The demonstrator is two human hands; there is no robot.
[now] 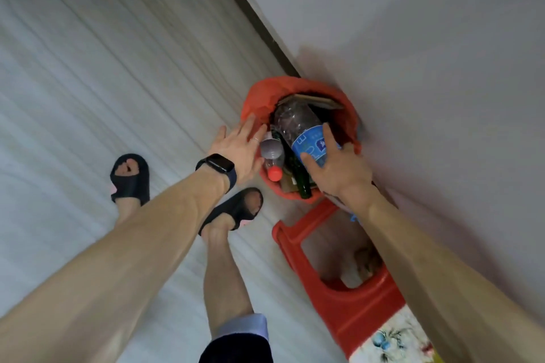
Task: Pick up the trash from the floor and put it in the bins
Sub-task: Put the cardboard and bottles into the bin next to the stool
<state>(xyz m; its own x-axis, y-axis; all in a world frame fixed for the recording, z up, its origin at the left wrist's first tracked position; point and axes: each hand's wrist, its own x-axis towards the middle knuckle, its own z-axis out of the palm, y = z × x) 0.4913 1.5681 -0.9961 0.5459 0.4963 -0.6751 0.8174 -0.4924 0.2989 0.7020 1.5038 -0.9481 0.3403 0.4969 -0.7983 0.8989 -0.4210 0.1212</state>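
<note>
- The bin (298, 138) itself barely shows — its red liner covers the rim and walls, and the right hand (336, 168) hides its near-right edge.
- The large clear bottle (298, 124) in the bin has a blue label partly under the right hand's fingers; the print is too blurred to read.
- Below that bottle in the bin, a green glass bottle (302, 183) and scraps of cardboard are only partly seen.
- The left hand's (239, 153) fingertips are lost behind the small red-capped bottle (272, 162) at the bin's left rim.
- Beside the bin, a red stool (336, 283) is crossed by the right forearm — its patterned top is cut by the bottom edge.
</note>
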